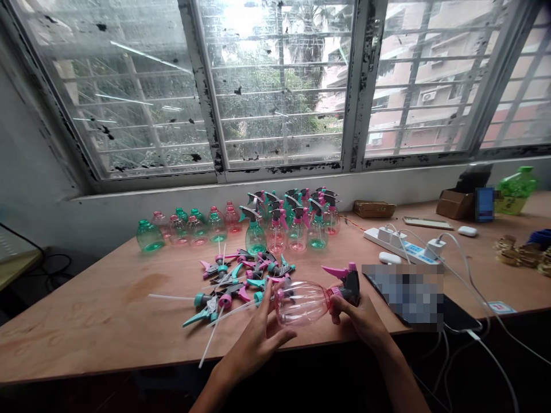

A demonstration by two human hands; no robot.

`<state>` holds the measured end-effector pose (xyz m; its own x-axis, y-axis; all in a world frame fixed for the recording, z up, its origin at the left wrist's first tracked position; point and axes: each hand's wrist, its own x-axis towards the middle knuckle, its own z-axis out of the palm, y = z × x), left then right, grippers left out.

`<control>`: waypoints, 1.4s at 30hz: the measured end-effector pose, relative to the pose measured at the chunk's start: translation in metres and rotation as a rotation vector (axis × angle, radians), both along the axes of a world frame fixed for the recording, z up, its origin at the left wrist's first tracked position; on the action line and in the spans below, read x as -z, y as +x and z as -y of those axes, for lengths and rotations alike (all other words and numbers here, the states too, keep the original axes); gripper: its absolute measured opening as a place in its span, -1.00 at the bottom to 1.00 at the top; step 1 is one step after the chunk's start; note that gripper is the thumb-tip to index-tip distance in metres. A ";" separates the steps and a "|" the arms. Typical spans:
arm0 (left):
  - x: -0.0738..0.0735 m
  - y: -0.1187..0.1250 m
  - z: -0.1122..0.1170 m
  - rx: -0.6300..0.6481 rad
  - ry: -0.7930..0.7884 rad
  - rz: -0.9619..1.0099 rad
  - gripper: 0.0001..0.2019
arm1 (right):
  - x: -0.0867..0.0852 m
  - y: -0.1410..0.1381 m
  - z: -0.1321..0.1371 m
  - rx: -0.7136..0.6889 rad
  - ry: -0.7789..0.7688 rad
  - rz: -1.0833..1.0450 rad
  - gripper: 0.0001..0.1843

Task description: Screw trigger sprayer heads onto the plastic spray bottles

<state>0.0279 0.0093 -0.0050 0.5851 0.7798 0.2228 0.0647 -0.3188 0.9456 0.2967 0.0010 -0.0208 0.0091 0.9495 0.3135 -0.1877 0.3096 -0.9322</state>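
Observation:
A clear pink spray bottle (303, 304) lies sideways between my hands above the table's front edge. Its black and pink trigger head (352, 284) points right and sits on the bottle's neck. My right hand (357, 318) grips the neck at the pink collar, thumb on the near side. Around the base end, my left hand (262, 332) cups the bottle with its fingers behind and its thumb below. Just left of the bottle lies a pile of loose trigger heads (224, 301) in pink, teal and black, with white dip tubes attached.
Headless green and pink bottles (217, 223) stand at the back left. Beside them are several bottles with trigger heads (275, 229). On the right lie a power strip (404, 246) with cables, a white earphone case (390, 258) and a dark phone (458, 315). A brown wrapped block (373, 209) rests behind.

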 end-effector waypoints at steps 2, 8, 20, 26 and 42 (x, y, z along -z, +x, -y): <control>-0.001 -0.001 0.000 -0.014 -0.014 0.004 0.08 | 0.001 0.001 0.000 -0.004 0.007 0.019 -0.61; 0.001 -0.004 -0.003 -0.104 0.194 -0.204 -0.03 | 0.003 0.001 0.001 -0.008 0.003 -0.003 -0.59; 0.001 -0.002 -0.001 -0.017 0.078 -0.089 0.09 | 0.004 0.001 0.000 -0.021 -0.021 -0.025 -0.65; 0.004 -0.002 -0.001 -0.001 0.119 -0.076 0.02 | 0.004 0.000 0.001 -0.018 -0.014 -0.037 -0.63; -0.003 -0.002 0.000 -0.011 0.115 -0.147 0.08 | 0.002 0.000 0.001 -0.016 -0.026 -0.016 -0.61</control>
<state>0.0263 0.0091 -0.0024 0.6095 0.7606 0.2238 0.2039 -0.4231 0.8828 0.2965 0.0001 -0.0223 -0.0015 0.9575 0.2885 -0.2070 0.2820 -0.9368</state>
